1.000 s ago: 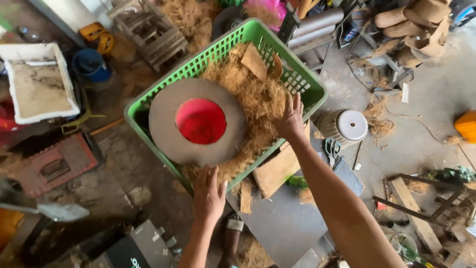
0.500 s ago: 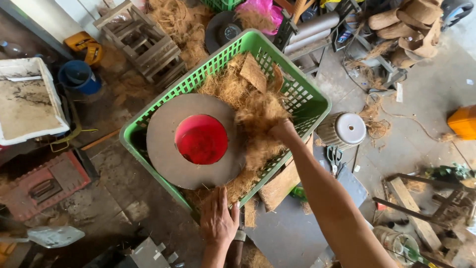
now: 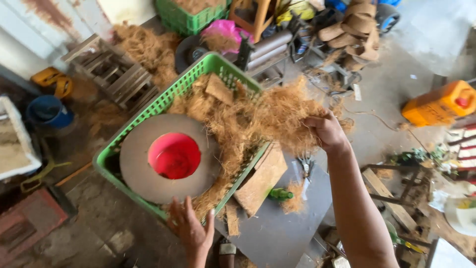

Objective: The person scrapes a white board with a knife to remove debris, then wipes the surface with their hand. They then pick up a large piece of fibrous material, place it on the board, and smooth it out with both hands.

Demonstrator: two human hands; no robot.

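While I watch the head view, right hand point(image 3: 325, 131) sits right of centre, fingers clamped on a clump of fibre point(image 3: 277, 116) lifted just above the crate's right rim. Loose strands trail from the clump down into the pile below. Left hand point(image 3: 191, 231) is at bottom centre, fingers spread apart, fingertips touching the crate's near rim and the fibre spilling over it; it grips nothing.

Crate point(image 3: 148, 111) is green plastic mesh, centre-left of frame, tilted diagonally. Inside its lower-left half lies a grey disc point(image 3: 136, 164) with a red bowl point(image 3: 174, 155) set in its central hole. Fibre fills the upper-right half, with a flat brown slab piece point(image 3: 218, 88) on top near the far corner.

Just below the crate's right side, a brown board point(image 3: 260, 178) leans on a grey sheet point(image 3: 287, 218); a small green bottle point(image 3: 280, 194) lies beside the board.

Upper left: wooden rack point(image 3: 111, 72), more fibre behind it. Left edge: blue bucket point(image 3: 48, 111) and yellow can point(image 3: 52, 79). Top centre: second green crate point(image 3: 191, 17), pink bag point(image 3: 223, 32). Top right: stacked coir husks point(image 3: 354, 30). Right edge: orange jug point(image 3: 439, 103). Floor is bare concrete, cluttered.
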